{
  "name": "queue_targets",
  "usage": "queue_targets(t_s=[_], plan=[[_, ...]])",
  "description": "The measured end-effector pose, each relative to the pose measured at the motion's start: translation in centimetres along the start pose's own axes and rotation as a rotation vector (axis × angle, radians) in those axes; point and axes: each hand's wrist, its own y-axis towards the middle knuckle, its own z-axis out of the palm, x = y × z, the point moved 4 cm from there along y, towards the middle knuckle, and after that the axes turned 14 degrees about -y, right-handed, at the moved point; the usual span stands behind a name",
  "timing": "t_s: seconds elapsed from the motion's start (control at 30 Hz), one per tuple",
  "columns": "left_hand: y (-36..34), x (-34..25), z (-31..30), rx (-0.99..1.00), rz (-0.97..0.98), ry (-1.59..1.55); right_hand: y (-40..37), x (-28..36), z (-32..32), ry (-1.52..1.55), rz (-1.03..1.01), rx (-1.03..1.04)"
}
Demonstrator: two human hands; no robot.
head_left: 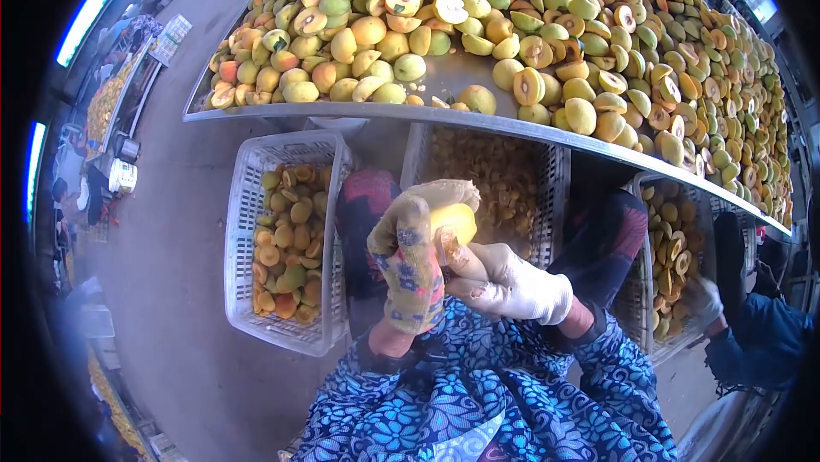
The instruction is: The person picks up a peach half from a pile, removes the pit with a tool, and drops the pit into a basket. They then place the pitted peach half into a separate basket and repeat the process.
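My left hand (408, 261), in a stained patterned glove, is closed around a yellow peach piece (456, 221) in front of my chest. My right hand (517, 283), in a white glove, has its fingers pinched together against the fruit's lower side. Brownish stains mark its fingertips, and whatever they grip is hidden. Below and beyond both hands, between my knees, stands a crate (551, 197) with brown scraps in it. The metal table (478, 123) ahead carries a large heap of halved and cut peaches (376, 31), some showing their stones.
A white plastic crate (237, 240) of peach halves stands on the floor to my left. Another crate (647, 291) with peach halves is at the right, where a co-worker's gloved hand (702, 301) reaches in. More fruit-covered tables (107, 103) stand at far left.
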Motion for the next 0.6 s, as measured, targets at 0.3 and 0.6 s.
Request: queue_targets(t_s=[0.3,0.6], plan=[[0.3,1.4,0.5,0.085,0.056,0.226,-0.5,-2.0,0.5,0.564,0.195,0.243],[2.6,4.4,1.8,0.145,-0.391,-0.166,-1.8,-4.0,1.5,1.340,0.173,0.578]])
